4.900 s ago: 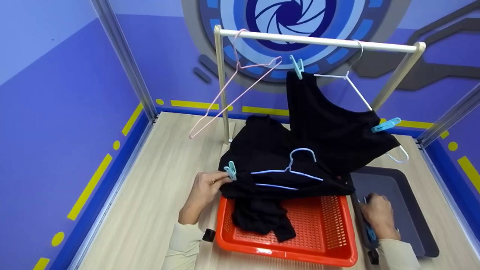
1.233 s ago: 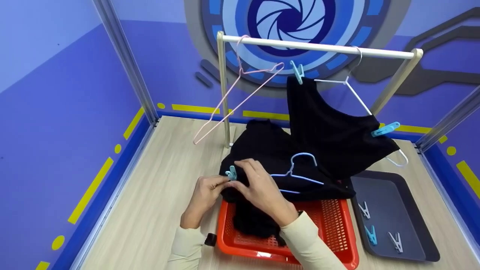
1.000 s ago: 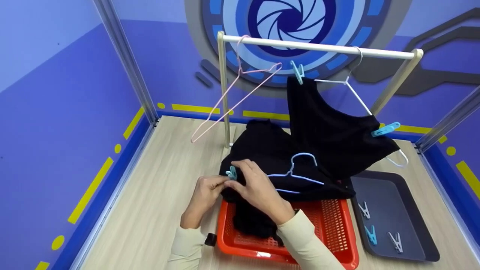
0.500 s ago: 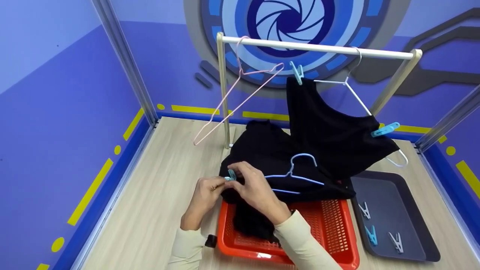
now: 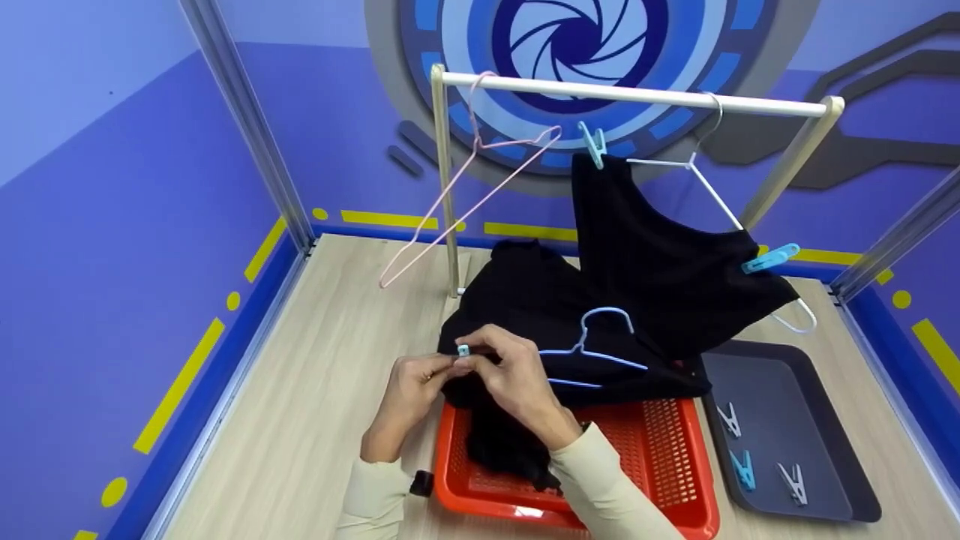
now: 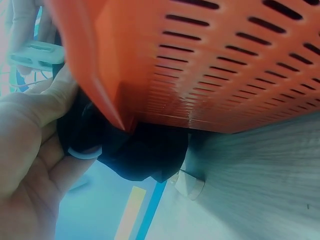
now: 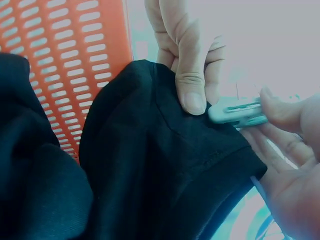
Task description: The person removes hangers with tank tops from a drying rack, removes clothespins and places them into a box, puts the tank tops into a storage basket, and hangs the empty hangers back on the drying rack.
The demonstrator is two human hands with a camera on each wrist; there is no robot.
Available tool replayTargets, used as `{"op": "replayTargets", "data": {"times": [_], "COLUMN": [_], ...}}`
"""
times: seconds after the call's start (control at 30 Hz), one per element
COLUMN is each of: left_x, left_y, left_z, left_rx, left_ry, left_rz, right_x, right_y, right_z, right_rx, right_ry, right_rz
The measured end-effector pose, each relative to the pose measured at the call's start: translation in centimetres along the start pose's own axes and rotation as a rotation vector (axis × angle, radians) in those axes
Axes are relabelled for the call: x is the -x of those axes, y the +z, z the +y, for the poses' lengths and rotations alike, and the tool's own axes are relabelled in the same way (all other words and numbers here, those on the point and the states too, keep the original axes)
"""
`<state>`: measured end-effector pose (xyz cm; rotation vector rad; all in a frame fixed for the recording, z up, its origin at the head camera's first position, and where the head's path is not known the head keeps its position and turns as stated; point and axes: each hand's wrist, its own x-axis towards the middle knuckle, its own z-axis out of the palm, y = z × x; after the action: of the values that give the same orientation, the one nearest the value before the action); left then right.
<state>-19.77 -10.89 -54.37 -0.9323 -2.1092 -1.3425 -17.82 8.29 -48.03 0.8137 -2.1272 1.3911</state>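
A black garment lies partly over the basket, a light-blue hanger showing in its opening. At its left corner my left hand pinches the cloth; in the left wrist view, a pale loop of the hanger shows by the fingers. My right hand pinches a light-blue clothespin between thumb and fingers at that corner. The right wrist view has the clothespin with its tip right at the cloth's edge, beside the left thumb.
The red basket holds more black cloth. A dark tray at right carries several clothespins. Behind, a rack bears a pink hanger and a black sleeveless top on a white hanger, with two clothespins.
My right hand has come from the tray to the clothespin at the garment's left corner. In the last second the clothespin has tipped, its handles now pinched together. My left hand has stayed put.
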Motion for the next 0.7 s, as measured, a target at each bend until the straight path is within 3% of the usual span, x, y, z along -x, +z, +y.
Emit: {"op": "replayTargets", "data": {"times": [0.3,0.57,0.7], "left_x": [0.04,-0.06,-0.05], "left_y": [0.13,0.03,-0.04], "left_z": [-0.09,0.15,0.22], "left_rx": [-0.007,-0.01,-0.031], "left_ry": [0.014,-0.009,-0.011], "left_rz": [0.009,-0.014,-0.019], "right_x": [0.33,0.64,0.91], "right_y": [0.13,-0.44,-0.86], "right_z": [-0.14,-0.15,-0.44], "right_rx": [-0.163,-0.284,-0.262], "right_ry": [0.025,0.073,0.092], "right_rz": [0.082,0.048,0.043]}}
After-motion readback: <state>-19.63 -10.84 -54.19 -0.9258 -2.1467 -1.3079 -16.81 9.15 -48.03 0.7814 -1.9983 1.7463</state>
